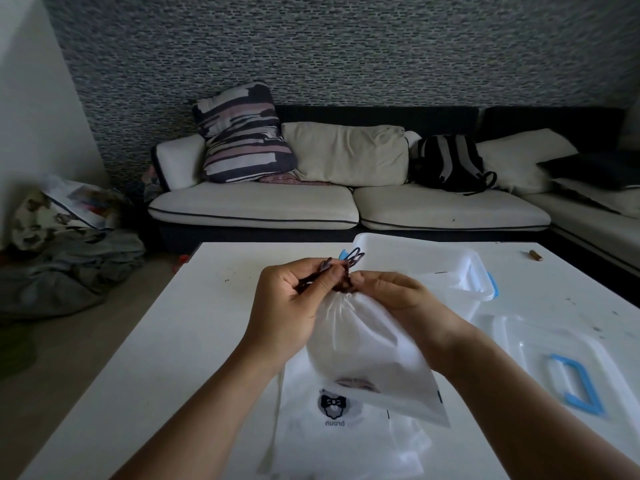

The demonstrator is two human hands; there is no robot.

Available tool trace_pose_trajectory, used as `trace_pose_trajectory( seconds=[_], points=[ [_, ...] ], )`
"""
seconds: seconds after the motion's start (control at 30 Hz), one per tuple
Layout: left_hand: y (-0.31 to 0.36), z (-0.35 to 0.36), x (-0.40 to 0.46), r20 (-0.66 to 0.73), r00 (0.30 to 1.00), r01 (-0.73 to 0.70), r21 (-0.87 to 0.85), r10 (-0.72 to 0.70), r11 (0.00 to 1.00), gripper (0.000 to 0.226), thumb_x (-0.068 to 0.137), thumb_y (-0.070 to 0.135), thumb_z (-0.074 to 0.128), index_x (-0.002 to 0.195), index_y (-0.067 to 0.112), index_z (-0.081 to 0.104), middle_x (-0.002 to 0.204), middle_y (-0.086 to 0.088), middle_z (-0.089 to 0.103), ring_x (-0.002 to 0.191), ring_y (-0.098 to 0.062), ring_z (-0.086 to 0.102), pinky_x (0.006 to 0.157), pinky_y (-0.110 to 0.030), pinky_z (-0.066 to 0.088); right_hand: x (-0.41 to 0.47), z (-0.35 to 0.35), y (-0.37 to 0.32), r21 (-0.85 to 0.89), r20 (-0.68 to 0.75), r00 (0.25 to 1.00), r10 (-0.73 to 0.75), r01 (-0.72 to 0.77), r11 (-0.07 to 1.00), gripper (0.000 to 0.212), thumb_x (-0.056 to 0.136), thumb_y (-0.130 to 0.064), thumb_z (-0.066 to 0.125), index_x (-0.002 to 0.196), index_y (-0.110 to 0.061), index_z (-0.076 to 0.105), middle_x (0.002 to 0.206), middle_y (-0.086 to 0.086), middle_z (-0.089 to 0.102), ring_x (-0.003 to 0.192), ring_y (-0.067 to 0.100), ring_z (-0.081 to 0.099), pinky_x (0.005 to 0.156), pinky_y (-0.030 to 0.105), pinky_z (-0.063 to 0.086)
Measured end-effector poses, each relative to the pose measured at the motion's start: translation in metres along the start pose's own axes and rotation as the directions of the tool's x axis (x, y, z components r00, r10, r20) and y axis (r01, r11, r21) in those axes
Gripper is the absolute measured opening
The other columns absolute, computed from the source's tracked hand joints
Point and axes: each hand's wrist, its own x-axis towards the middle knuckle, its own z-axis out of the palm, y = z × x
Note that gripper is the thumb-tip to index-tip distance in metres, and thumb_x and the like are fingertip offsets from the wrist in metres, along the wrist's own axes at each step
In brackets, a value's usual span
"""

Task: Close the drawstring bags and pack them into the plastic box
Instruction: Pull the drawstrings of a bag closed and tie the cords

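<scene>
Above tabletop (pixel 194 327), both hands pinch dark cord (pixel 325 268) at cinched neck of white drawstring bag (pixel 363 344): left hand (pixel 291 306), right hand (pixel 394 289). Bag looks light, floppy; hold neck. Plastic box (pixel 460 268) just behind.

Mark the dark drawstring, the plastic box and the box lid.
dark drawstring (pixel 355 258): head view, loops above the hands.
plastic box (pixel 408 251): head view, far wall.
box lid (pixel 540 344): head view, bare clear panel.

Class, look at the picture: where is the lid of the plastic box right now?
In the head view the lid lies flat on the white table, at the right, just nearer than the open plastic box and beside the right hand.
</scene>
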Motion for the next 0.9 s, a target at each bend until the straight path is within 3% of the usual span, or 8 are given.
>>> trace_pose_trajectory(
  seconds=[0.1,0.2,0.3,0.4,0.57,0.63,0.73,0.9],
  points=[
    [0.001,0.0,0.0,0.003,1.0,0.008,0.007,-0.008,1.0,0.012,0.087,0.015,0.068,0.092,0.019,0.078,0.088,0.002,0.079,0.088,-0.013,0.075,0.08,-0.021,0.055,0.002,0.001,0.003,-0.024,0.026,0.999,-0.037,0.038,0.999,0.043,0.093,-0.016,0.063,0.12,0.016,0.057,0.114,0.035,0.062,0.103,0.038,0.061,0.093,0.042,0.051],
    [-0.003,-0.003,0.001,0.026,1.0,0.0,0.069,-0.002,0.998,0.01,0.089,0.016,0.071,0.094,0.016,0.079,0.089,0.002,0.078,0.089,-0.014,0.074,0.083,-0.027,0.057,0.009,0.004,0.006,-0.232,-0.072,0.979,-0.193,0.172,0.957,0.036,0.083,-0.012,0.068,0.103,0.017,0.062,0.107,0.037,0.065,0.096,0.032,0.063,0.095,0.046,0.05],
    [-0.006,-0.005,0.002,0.048,0.998,-0.058,0.208,0.049,0.976,0.009,0.088,0.019,0.073,0.093,0.024,0.08,0.081,0.001,0.074,0.08,-0.014,0.071,0.077,-0.027,0.055,0.011,0.005,0.007,-0.492,-0.143,0.915,-0.377,0.265,0.829,0.013,0.079,-0.01,0.074,0.076,-0.001,0.065,0.077,0.023,0.071,0.071,0.019,0.061,0.07,0.036,0.051],
    [-0.008,-0.002,0.0,0.074,0.992,-0.12,0.282,0.103,0.952,0.011,0.088,0.012,0.073,0.096,0.014,0.08,0.079,0.004,0.072,0.08,-0.013,0.07,0.076,-0.024,0.055,0.01,0.007,0.011,-0.595,-0.188,0.861,-0.473,0.283,0.752,0.025,0.078,-0.003,0.077,0.065,-0.01,0.056,0.051,0.0,0.058,0.05,0.005,0.043,0.05,0.02,0.037],
    [-0.006,-0.001,-0.001,0.032,0.994,-0.11,0.226,0.105,0.968,0.012,0.092,0.016,0.069,0.097,0.018,0.079,0.084,0.002,0.075,0.084,-0.014,0.072,0.078,-0.027,0.056,0.012,0.009,0.007,-0.333,-0.187,0.959,-0.213,0.142,0.932,0.014,0.079,-0.006,0.071,0.092,-0.002,0.073,0.097,0.032,0.07,0.084,0.032,0.063,0.084,0.061,0.053],
    [-0.006,-0.002,-0.001,0.002,0.998,-0.057,0.179,0.058,0.982,0.012,0.091,0.014,0.068,0.093,0.021,0.078,0.085,0.003,0.077,0.084,-0.01,0.072,0.078,-0.022,0.054,0.009,0.004,0.003,-0.21,-0.177,0.979,-0.104,0.065,0.975,0.009,0.081,-0.005,0.074,0.089,0.0,0.074,0.096,0.029,0.071,0.086,0.033,0.066,0.087,0.05,0.056],
    [-0.004,-0.003,0.0,0.004,0.999,0.035,0.06,-0.035,0.998,0.012,0.089,0.013,0.067,0.092,0.017,0.078,0.082,0.002,0.077,0.08,-0.008,0.071,0.078,-0.02,0.053,0.004,-0.001,0.0,-0.149,-0.099,0.995,0.0,-0.015,0.989,0.02,0.081,-0.018,0.071,0.089,0.0,0.069,0.084,0.02,0.066,0.07,0.025,0.064,0.066,0.032,0.056],
    [-0.005,0.0,0.0,0.012,0.996,0.092,-0.019,-0.092,0.996,0.014,0.092,0.005,0.063,0.096,0.009,0.077,0.075,0.005,0.074,0.075,-0.005,0.068,0.075,-0.016,0.052,0.005,-0.007,-0.004,-0.171,-0.07,0.998,-0.005,-0.007,0.985,0.021,0.092,-0.021,0.065,0.097,0.0,0.068,0.092,0.021,0.062,0.085,0.031,0.058,0.076,0.037,0.049]
  ],
)
